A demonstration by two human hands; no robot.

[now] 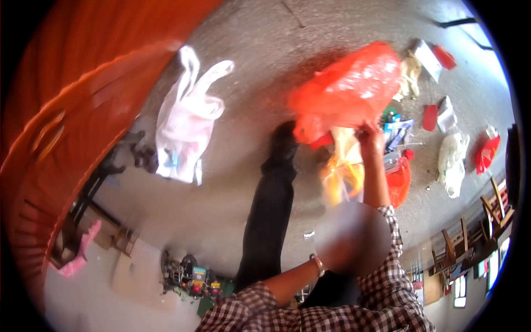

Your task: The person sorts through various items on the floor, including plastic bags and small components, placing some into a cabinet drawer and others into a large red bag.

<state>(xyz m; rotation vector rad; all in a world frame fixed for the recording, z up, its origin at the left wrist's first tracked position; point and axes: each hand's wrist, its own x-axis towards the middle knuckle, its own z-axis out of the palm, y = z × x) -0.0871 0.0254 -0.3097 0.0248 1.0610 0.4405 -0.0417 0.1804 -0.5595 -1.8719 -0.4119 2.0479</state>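
A crumpled, translucent red plastic bag (348, 89) is gripped at its lower edge by my right hand (370, 135). It hangs above the concrete floor, slightly blurred. Just below it are a pale item and a yellow-and-clear plastic bag (342, 178); what supports them cannot be told. My left hand (335, 252), with a bracelet at the wrist, lies close to my body. A round blurred patch covers most of it, so its fingers and anything in them are hidden. To the left, a white plastic carrier bag (188, 124) rests on the floor with both handles up.
An orange plastic basket (99, 95) fills the left side. Right of my hand lie blue packaging (398, 130), a small red bag (398, 184), a white bag (452, 162) and a red packet (487, 153). Wooden stools (454, 245) and a motorcycle (188, 274) stand farther off.
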